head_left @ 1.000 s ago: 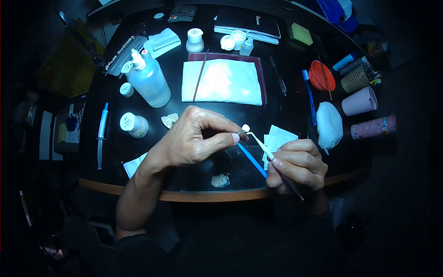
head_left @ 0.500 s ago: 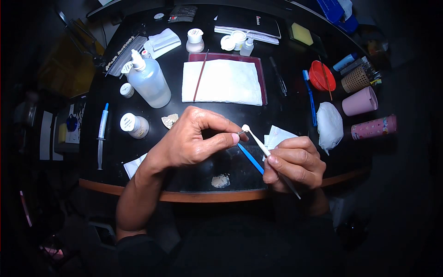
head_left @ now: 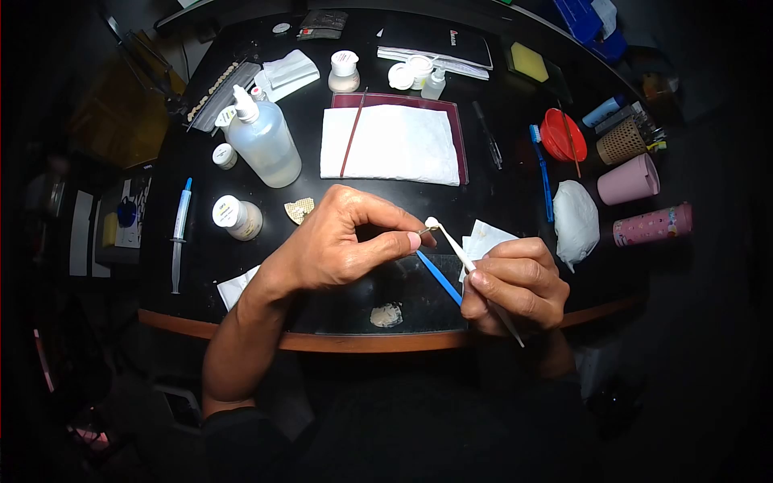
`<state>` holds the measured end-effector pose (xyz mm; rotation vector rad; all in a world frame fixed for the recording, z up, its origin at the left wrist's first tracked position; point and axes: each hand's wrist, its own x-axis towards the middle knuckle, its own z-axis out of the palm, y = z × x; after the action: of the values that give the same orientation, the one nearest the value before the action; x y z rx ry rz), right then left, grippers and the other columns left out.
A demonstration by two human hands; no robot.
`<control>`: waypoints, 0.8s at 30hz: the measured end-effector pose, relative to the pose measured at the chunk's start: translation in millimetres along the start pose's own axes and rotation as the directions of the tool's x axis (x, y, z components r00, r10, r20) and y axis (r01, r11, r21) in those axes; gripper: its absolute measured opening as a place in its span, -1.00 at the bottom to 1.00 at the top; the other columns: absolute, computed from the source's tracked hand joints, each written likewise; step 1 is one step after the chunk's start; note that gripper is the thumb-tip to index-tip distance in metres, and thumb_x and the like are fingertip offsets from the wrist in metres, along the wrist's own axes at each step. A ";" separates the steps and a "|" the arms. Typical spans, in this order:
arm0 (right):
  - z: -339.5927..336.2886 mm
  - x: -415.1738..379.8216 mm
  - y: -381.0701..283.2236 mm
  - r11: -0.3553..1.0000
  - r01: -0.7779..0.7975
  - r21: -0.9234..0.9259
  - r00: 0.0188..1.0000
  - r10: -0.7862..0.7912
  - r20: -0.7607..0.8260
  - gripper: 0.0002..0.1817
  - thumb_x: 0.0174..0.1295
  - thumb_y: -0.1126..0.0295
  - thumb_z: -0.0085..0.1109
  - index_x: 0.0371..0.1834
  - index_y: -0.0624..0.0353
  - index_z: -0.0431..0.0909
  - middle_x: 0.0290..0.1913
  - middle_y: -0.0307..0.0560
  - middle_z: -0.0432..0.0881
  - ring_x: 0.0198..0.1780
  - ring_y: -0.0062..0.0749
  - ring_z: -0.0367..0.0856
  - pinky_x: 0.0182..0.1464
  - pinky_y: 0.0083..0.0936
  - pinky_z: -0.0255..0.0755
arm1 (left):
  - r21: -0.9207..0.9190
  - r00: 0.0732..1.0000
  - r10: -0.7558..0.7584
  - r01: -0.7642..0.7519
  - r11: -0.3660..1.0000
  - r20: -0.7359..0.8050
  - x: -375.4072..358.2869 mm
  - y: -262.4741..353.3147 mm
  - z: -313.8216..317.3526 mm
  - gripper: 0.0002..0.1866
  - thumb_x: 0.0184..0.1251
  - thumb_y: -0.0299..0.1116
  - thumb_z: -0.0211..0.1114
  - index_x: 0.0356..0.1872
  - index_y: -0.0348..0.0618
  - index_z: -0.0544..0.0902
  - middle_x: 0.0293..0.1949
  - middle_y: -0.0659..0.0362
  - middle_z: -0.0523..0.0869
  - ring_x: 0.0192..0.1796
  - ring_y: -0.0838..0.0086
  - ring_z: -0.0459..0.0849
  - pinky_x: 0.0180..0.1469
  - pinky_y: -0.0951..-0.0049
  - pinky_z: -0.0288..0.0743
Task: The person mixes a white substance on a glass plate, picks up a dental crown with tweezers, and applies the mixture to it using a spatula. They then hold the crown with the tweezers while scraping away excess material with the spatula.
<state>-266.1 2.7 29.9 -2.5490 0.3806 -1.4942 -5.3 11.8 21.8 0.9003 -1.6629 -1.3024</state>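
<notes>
My left hand pinches a thin metal piece between thumb and forefinger. At its end sits a small white tooth-shaped piece, perhaps a dental crown. My right hand is closed around a slim white pointed tool, whose tip touches or nearly touches the white piece. A blue stick-like handle also runs into my right fingers; its other end is hidden there. Below the hands, a dab of pale paste lies on a dark glossy slab.
A folded white tissue with a thin brush lies beyond my hands. At left stand a squeeze bottle, a labelled jar and a syringe. To the right are a toothbrush, red bowl and pink cup.
The view has shifted very slightly. Both hands keep nearly the same pose, with the white tool's tip still at the small white piece.
</notes>
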 end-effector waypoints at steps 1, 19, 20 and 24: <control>0.5 -0.2 0.3 1.000 0.002 0.000 1.000 -0.002 0.000 -0.68 0.00 0.64 0.57 -0.13 0.24 0.80 -0.26 -0.11 0.80 -0.26 -0.34 0.75 -0.26 -0.51 0.67 | 0.002 1.000 -0.005 0.005 1.000 0.002 -0.1 0.4 -0.2 -0.76 0.48 -0.39 0.40 -0.03 -0.32 0.89 -0.24 0.03 0.93 -0.22 0.57 0.83 -0.13 0.54 0.66; 1.1 -1.8 4.1 1.000 0.018 0.000 1.000 -0.018 0.001 -0.71 0.09 0.54 0.63 -0.11 0.23 0.82 -0.24 -0.09 0.81 -0.25 -0.35 0.74 -0.28 -0.53 0.63 | 0.012 1.000 0.007 -0.007 1.000 0.000 0.5 0.8 -0.3 -0.76 0.49 -0.37 0.40 -0.04 -0.33 0.89 -0.25 0.02 0.93 -0.22 0.54 0.84 -0.12 0.52 0.67; 1.2 -1.8 4.1 1.000 0.014 -0.004 1.000 -0.014 0.009 -0.72 0.09 0.53 0.64 -0.11 0.23 0.82 -0.24 -0.09 0.81 -0.25 -0.35 0.75 -0.28 -0.53 0.63 | 0.018 1.000 -0.001 0.001 1.000 0.004 0.5 1.3 -0.6 -0.76 0.49 -0.37 0.40 -0.04 -0.32 0.89 -0.25 0.02 0.93 -0.22 0.54 0.84 -0.12 0.52 0.67; 1.0 -1.6 5.1 1.000 0.025 0.013 1.000 -0.025 0.003 -0.72 0.09 0.54 0.63 -0.11 0.24 0.82 -0.24 -0.08 0.82 -0.25 -0.35 0.75 -0.28 -0.53 0.64 | 0.029 1.000 -0.007 0.007 1.000 0.007 0.5 2.4 -1.1 -0.76 0.49 -0.38 0.40 -0.04 -0.32 0.90 -0.27 0.03 0.93 -0.24 0.56 0.82 -0.14 0.53 0.66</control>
<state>-266.7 -1.7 26.8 -2.5547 0.3386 -1.4961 -4.6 11.5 24.4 0.9200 -1.6895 -1.2903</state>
